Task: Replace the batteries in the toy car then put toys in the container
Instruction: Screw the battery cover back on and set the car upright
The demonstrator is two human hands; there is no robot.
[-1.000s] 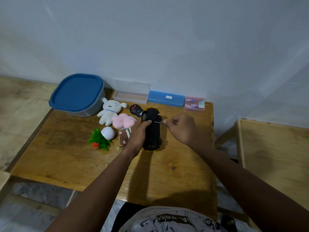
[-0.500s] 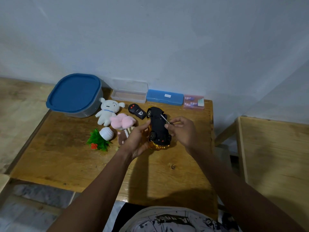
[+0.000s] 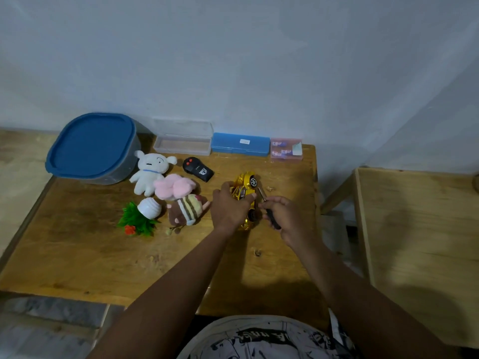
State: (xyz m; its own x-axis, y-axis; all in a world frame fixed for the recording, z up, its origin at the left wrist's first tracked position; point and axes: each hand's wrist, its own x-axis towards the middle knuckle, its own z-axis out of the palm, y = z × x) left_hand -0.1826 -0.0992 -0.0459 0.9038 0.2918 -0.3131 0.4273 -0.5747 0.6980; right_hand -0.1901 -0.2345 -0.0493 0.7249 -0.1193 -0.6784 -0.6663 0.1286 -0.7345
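A shiny yellow toy car (image 3: 245,183) lies tipped on its side on the wooden table (image 3: 103,250), wheels facing right. My left hand (image 3: 229,206) grips the car from above. Just right of it, my right hand (image 3: 283,218) is closed around a small screwdriver (image 3: 268,211) with a black handle, its metal tip pointing up toward the car. The grey container with a blue lid (image 3: 94,147) stands closed at the table's back left. A pack of batteries (image 3: 286,149) lies against the wall at the back right.
A white plush (image 3: 150,171), a pink plush (image 3: 175,186), a striped plush (image 3: 188,208), a green toy plant (image 3: 138,217) and a black remote (image 3: 197,169) lie left of the car. A clear case (image 3: 182,141) and a blue case (image 3: 240,144) line the wall. A second wooden table (image 3: 420,242) stands right.
The car has rolled from underside-up to its side, showing its yellow body. My left hand has shifted on top of it. My right hand with the screwdriver has drawn back toward me.
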